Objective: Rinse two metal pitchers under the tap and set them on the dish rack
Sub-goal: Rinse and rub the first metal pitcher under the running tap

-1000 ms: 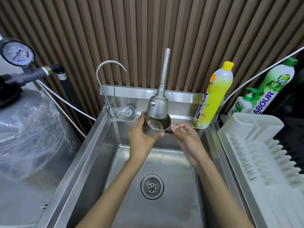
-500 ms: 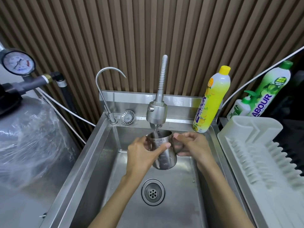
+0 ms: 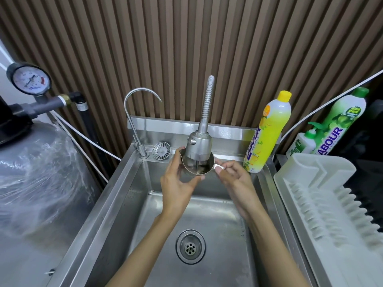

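Left hand point(image 3: 178, 184) cupping metal pitcher point(image 3: 196, 165) under tap head point(image 3: 199, 145), fingers curled round body; right hand point(image 3: 232, 177) pinching its handle

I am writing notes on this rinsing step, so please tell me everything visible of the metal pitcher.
The pitcher is shiny steel, round, tilted so its open mouth faces the camera. A thin stream from the tap head falls into it; that head hides its upper rim. The left hand curls round its body from the left, the right hand pinches its handle on the right. It is held above the sink, touching no part of it.
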{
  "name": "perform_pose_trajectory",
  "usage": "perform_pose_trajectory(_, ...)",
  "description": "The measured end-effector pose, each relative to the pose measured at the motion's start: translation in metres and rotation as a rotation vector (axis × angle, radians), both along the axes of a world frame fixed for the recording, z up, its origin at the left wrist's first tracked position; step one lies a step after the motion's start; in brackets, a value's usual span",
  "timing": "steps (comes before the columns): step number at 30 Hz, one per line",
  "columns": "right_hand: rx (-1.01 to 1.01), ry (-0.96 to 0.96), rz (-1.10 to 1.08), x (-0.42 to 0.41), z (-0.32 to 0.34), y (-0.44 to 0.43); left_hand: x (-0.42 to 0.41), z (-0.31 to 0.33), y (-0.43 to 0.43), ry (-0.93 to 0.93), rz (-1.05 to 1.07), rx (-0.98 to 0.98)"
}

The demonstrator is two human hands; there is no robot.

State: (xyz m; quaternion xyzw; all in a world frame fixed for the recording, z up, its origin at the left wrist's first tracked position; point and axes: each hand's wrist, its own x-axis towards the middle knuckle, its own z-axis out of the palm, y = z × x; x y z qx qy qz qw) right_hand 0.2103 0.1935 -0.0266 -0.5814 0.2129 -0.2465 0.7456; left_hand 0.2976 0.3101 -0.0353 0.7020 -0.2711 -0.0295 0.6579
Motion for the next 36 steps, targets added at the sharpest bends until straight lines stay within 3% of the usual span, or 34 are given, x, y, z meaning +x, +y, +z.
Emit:
perform_pose_trajectory(4,0.263,-0.086,0.077,0.004,-0.019,0.011,-0.004,0.01,0.013,-0.254,0.076,0.147)
perform_pose_trajectory(7,0.248,-0.007,0.085,0.0,-0.022,0.016,-0.006,0.017,0.019,-0.274,0.125,0.31)
perform_pose_trajectory(13,-0.065,0.247,-0.092,-0.005,-0.005,0.011,-0.014,0.012,0.018,-0.123,0.161,0.501)
perform_pose_trajectory(18,-0.642,0.511,-0.259,-0.013,0.015,0.002,-0.011,0.001,0.013,0.165,-0.042,0.38)
perform_pose_trajectory(22,-0.803,0.478,-0.323,-0.015,0.028,0.008,-0.01,-0.007,0.003,0.355,-0.151,0.163)
perform_pose_trajectory(24,-0.751,0.422,-0.301,-0.013,0.025,0.008,-0.008,-0.008,-0.002,0.387,-0.162,0.049)
perform_pose_trajectory(28,-0.401,0.204,-0.173,-0.003,0.01,0.009,0.001,-0.008,-0.003,0.254,-0.062,0.015)
perform_pose_trajectory(34,0.077,0.037,0.005,0.006,-0.02,0.019,-0.004,0.009,0.013,-0.16,0.09,0.178)
perform_pose_trajectory(36,0.135,0.04,0.021,0.005,-0.02,0.021,-0.005,0.009,0.017,-0.228,0.136,0.275)
